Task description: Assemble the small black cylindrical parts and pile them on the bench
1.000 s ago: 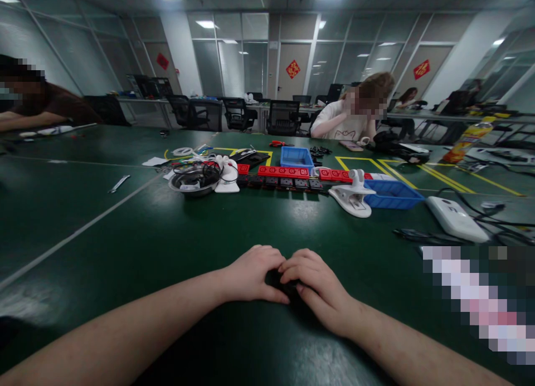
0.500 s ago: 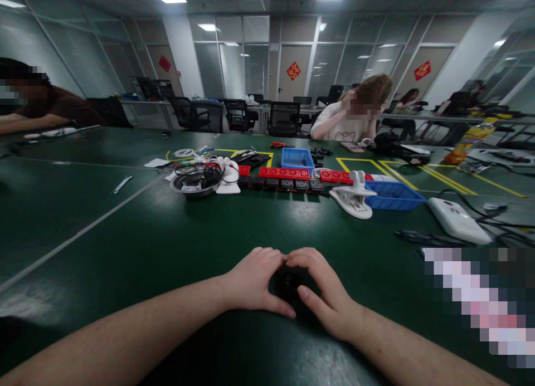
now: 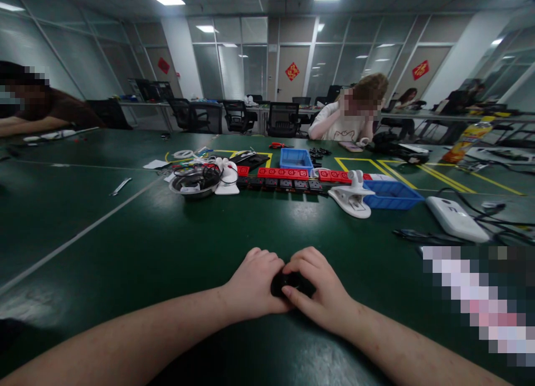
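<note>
- So: two bare hands over the near side of a green counter, one small black object between them, roughly centred left to right.
- Left hand is wrapped around the object's left end, fingers curled on it (tips partly hidden, so can't say how tightly).
- Right hand has the other end, thumb across the front and fingers over the top, so it's gripped too. Can't make out what the object actually is.
- Further in there's a row of stuff: 1 metal bowl full of dark cables, 2 white clamp stands (one touching or just beside the bowl, one toward the right), 1 black socket strip, and 3 visible stretches of red socket strip behind it.
- 2 blue bins, one behind the red stretches, one just right of the right-hand stand.
- 1 pair of red pliers near the far edge.
- Toward the right edge: 1 white box beside black cables, plus 1 tilted-looking bottle farther back.
- Elbow room: a broad strip of plain green between hands and row, and even more out to the left, crossed by a pale line.
</note>
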{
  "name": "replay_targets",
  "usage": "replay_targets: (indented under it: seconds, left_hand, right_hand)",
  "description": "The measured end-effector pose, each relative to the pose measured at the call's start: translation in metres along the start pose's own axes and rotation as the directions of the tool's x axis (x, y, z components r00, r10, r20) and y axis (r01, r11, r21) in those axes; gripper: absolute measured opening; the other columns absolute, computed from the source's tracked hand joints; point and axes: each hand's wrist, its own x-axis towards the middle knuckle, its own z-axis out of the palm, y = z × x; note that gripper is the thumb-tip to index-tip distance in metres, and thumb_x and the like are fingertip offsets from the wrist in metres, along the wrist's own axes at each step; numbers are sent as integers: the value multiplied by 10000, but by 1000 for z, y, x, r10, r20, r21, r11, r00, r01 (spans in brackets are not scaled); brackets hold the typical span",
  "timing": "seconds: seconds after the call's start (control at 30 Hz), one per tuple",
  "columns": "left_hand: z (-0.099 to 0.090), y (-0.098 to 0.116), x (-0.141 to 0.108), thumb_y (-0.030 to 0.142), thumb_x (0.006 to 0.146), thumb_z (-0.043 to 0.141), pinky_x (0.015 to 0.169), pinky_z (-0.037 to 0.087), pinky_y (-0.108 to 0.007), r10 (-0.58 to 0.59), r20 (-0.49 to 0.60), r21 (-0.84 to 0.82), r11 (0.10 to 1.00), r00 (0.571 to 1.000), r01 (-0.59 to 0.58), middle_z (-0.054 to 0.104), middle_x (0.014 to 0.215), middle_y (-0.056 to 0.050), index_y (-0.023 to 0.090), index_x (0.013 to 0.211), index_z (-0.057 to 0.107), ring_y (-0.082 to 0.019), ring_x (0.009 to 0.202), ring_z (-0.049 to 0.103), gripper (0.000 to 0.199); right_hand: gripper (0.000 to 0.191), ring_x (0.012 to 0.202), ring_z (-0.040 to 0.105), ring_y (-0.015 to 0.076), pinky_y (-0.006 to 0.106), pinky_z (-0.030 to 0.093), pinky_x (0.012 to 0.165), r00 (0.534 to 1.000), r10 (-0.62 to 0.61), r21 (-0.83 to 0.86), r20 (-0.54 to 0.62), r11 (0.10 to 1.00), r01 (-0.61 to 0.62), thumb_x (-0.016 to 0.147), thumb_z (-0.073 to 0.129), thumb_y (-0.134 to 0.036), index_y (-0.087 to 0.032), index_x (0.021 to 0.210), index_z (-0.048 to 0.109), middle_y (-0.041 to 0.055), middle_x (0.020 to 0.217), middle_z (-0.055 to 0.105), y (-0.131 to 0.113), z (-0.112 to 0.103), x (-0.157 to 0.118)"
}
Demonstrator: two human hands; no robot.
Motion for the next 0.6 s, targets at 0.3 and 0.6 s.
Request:
replay_targets:
  seconds: [0.3,0.6]
  left_hand:
    - [-9,-21,9,450,681,674,760,344,-274,246,117,-130,964,962,-231,540,801,33,195,743,566,-147,803,520,284]
    - [-11,-22,8,536,616,689,763,358,-303,254,111,-145,961,961,-237,550,820,10,186,808,556,-175,799,523,420]
  right_hand:
    - [224,831,530,188,381,415,772,990,-127,195,61,974,113,770,409,-107,-192,866,593,40,873,638,-1,-5,4]
    - [263,895,530,195,385,422,806,992,-123,240,31,964,112,801,411,-111,-219,940,607,38,963,638,-1,-6,2]
